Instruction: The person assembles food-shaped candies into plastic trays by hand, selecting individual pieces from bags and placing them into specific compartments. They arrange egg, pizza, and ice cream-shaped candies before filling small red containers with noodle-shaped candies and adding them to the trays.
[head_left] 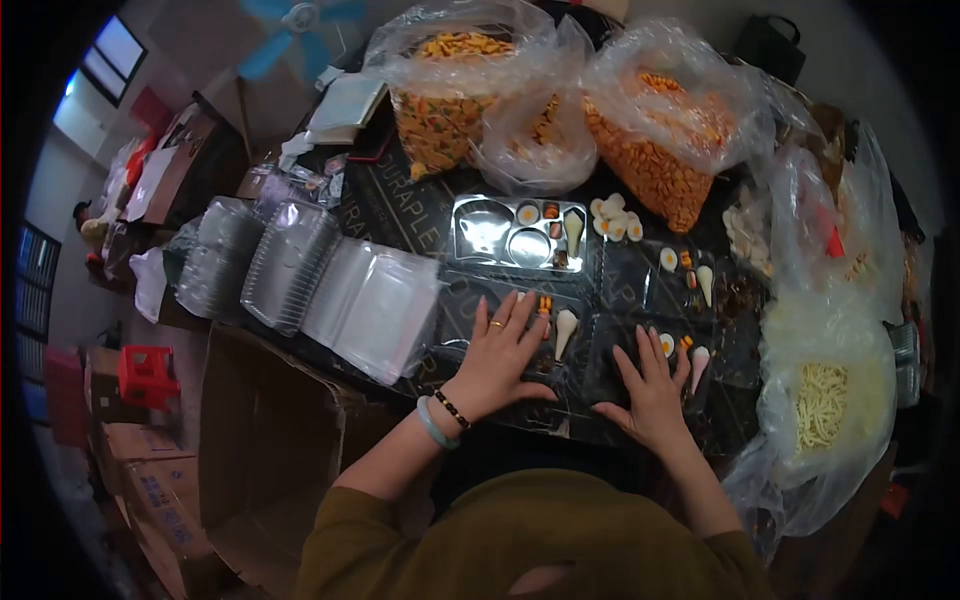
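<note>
My left hand lies flat with fingers spread over a clear plastic tray on the dark table. Small orange pieces and a white cone-shaped piece show just past its fingers. Spread over another tray at the right is my right hand, its fingertips beside a small fried-egg piece and a pinkish-white cone piece. Neither hand shows anything gripped. Beyond them are a shiny compartment tray and a further tray holding an egg piece and a white cone.
Bags of small orange pieces stand at the back. Stacked clear containers and plastic sleeves lie left. A bag of pale pieces sits right. Loose egg pieces lie mid-table. An open cardboard box is below left.
</note>
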